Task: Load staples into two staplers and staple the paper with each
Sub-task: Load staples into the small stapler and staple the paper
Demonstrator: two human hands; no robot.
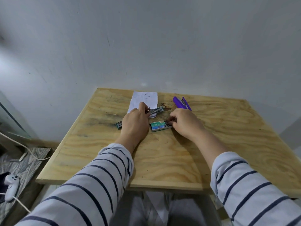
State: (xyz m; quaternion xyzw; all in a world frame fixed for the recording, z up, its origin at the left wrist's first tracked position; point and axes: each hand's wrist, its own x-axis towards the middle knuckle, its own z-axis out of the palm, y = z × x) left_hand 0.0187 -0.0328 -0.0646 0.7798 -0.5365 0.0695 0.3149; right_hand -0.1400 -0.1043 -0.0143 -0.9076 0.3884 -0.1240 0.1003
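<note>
Left hand (135,123) grips stapler (155,110); right fingers (171,122) pinch staple box (160,126).

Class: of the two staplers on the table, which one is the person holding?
The metal stapler, gripped by the left hand over the paper. The purple stapler lies untouched.

One legible marking is present: "No 10-1M", printed in white on the green top face of the staple box (160,126), at 6 o'clock from the paper (144,100), whose faint marks are unreadable.
</note>
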